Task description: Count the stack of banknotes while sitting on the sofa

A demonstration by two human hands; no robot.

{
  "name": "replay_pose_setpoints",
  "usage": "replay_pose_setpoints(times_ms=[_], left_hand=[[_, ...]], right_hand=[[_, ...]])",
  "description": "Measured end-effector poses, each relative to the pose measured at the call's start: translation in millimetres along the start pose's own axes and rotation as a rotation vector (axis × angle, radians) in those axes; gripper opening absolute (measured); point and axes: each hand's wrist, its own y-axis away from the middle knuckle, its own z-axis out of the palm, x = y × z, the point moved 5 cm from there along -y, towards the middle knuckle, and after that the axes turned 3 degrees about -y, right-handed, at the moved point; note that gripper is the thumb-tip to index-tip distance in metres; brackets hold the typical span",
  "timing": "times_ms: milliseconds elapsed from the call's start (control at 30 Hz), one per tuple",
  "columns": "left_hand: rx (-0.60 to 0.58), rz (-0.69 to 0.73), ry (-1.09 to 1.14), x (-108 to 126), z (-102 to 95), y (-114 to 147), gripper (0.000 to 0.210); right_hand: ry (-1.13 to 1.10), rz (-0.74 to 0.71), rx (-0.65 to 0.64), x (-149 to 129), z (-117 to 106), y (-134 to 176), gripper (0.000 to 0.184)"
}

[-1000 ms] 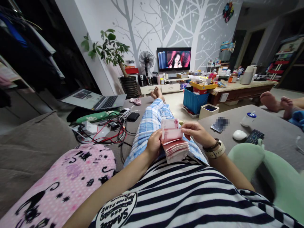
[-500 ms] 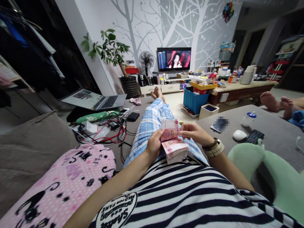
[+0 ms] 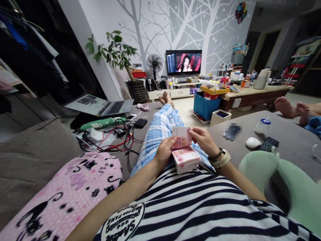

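Note:
A thick folded stack of red 100 banknotes [image 3: 187, 158] rests over my lap, its upper part standing up and its lower part bent toward my striped shirt. My left hand [image 3: 164, 150] is closed around the left side of the stack, thumb on the front. At the upper right edge, my right hand [image 3: 202, 138] pinches a banknote corner between thumb and fingers. A bracelet and a pale watch [image 3: 222, 160] circle the right wrist. Beneath the notes lie my legs in blue checked trousers [image 3: 156, 134].
Left of my legs are tangled cables [image 3: 125, 134], a laptop [image 3: 110, 107] and a pink cat-print cushion [image 3: 82, 187]. On the right lie a white mouse [image 3: 253, 143], a small keyboard [image 3: 269, 144], a lidded jar [image 3: 262, 126] and a green neck pillow [image 3: 298, 187]. Another person's feet [image 3: 286, 106] show at far right.
My right hand has moved slightly left and up, now pinching the notes' upper corner. The stack has shifted a little to the right. My left hand keeps its hold.

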Motion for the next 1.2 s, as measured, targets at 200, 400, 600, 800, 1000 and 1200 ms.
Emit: replay_pose_setpoints(times_ms=[200,400,600,800,1000,1200], left_hand=[[0.048,0.009,0.002,0,-3.1,-2,0.035],[0.016,0.028,0.002,2,0.2,-2,0.03],[0.054,0.048,0.024,4,-0.3,-3,0.021],[0.055,-0.032,0.087,2,0.9,-2,0.033],[-0.029,-0.108,0.178,4,9.0,1,0.053],[-0.002,-0.113,0.156,3,3.0,-1,0.051]], right_hand=[[0.038,-0.025,0.021,-1,-1,1,0.05],[0.055,-0.026,0.034,-3,-1,2,0.052],[0.09,-0.037,0.042,-5,-2,3,0.052],[0.06,-0.059,0.036,-7,-1,4,0.048],[-0.002,-0.023,-0.022,-10,3,5,0.046],[0.0,-0.007,-0.26,-18,5,11,0.047]])
